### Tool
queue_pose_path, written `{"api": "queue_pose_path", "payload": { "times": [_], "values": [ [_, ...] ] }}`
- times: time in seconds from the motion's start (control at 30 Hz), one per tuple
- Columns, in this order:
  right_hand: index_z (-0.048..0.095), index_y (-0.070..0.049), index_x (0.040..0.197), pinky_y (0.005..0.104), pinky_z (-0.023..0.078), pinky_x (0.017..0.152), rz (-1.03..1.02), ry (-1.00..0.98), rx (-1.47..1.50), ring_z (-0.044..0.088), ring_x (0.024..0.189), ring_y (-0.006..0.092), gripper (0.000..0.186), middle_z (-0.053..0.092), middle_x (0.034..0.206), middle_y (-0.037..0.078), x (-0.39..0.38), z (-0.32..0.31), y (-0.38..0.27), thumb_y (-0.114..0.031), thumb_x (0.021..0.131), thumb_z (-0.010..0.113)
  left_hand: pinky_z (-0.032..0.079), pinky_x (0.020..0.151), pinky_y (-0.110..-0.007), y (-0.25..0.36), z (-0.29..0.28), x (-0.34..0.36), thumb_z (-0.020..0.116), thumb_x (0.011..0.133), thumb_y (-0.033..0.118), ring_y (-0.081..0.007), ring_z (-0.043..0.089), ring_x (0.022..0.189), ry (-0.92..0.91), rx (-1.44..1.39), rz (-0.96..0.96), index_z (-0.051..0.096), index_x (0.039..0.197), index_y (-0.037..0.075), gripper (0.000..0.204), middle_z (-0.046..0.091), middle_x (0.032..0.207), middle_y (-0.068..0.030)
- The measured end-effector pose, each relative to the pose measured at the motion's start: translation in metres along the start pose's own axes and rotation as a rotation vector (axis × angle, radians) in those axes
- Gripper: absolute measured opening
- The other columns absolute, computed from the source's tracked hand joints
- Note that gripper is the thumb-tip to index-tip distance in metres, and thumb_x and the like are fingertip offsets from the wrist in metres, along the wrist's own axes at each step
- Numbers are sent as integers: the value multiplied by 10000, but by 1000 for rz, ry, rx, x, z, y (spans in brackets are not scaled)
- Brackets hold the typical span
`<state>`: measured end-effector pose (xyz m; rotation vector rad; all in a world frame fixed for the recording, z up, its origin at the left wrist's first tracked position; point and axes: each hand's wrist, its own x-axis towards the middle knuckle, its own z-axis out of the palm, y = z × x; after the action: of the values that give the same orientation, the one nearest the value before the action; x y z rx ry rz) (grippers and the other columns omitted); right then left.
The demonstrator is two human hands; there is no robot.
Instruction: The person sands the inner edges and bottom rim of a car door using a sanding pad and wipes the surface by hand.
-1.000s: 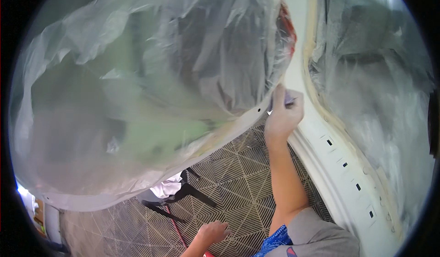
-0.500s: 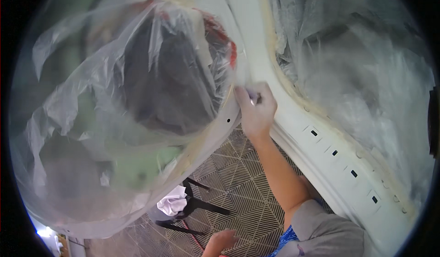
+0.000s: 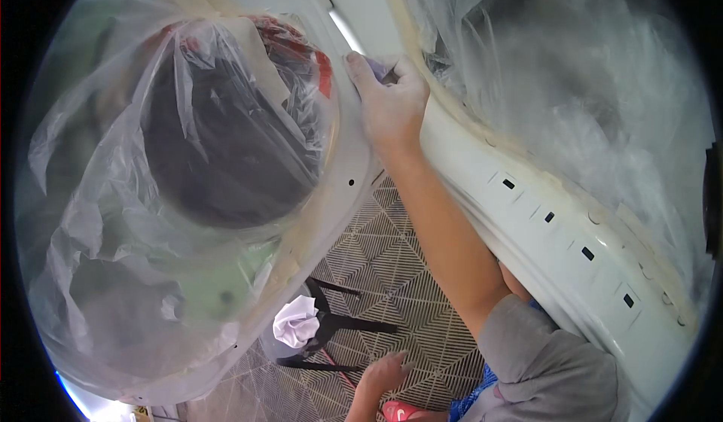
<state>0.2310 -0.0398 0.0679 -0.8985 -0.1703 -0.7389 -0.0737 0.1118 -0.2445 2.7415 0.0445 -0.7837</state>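
Note:
My right hand is closed on a small folded purple sheet, apparently sandpaper, mostly hidden by the fingers. Pale dust coats this hand. It lies against a white car body panel, beside the gap between that panel and the white door sill. Low in the picture, my left hand hangs over the floor, fingers loosely extended and nothing in them.
Clear plastic film covers the bodywork at left, with red tape around a dark round area. More film hangs at right. On the patterned floor stands a black stool bearing a crumpled pale cloth.
My right hand has moved farther up along the panel, away from the small round hole. The view has shifted, and a red shoe now shows near my left hand.

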Motion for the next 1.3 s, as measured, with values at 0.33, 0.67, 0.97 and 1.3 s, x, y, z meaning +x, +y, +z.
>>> {"api": "queue_pose_path", "payload": {
  "times": [0.33, 0.67, 0.97, 1.3],
  "values": [
    [640, -1, 797, 281, 421, 597, -176, -15, -28, 488, 644, 91, 282, 587, 684, 20, 3, 7, 7, -207, 802, 833, 439, 1060, -454, -2, -2, 1, 546, 974, 481, -399, 558, 1241, 36, -79, 40, 545, 1361, 7, 612, 594, 1302, -277],
    [566, -43, 772, 405, 425, 726, -238, 68, -77, 512, 808, 278, 262, 549, 730, 81, -11, 10, -5, -143, 776, 808, 412, 1091, -448, 2, -10, -6, 532, 981, 490, -395, 534, 1280, -6, -91, -3, 533, 1377, 7, 624, 575, 1340, -273],
    [573, 5, 780, 391, 452, 691, -241, 141, -173, 537, 724, 244, 312, 552, 766, 126, -18, 13, 7, -185, 778, 820, 427, 1071, -462, -6, -5, -9, 537, 982, 431, -402, 562, 1238, 14, -49, -13, 548, 1343, -23, 580, 604, 1288, -282],
    [574, -64, 761, 424, 401, 770, -336, 218, -213, 524, 816, 286, 258, 571, 754, 89, -12, 11, 11, -203, 775, 791, 427, 1073, -441, 10, -12, -2, 554, 969, 437, -386, 558, 1250, -48, -14, -51, 553, 1347, -10, 585, 597, 1315, -258]
  ]
}}
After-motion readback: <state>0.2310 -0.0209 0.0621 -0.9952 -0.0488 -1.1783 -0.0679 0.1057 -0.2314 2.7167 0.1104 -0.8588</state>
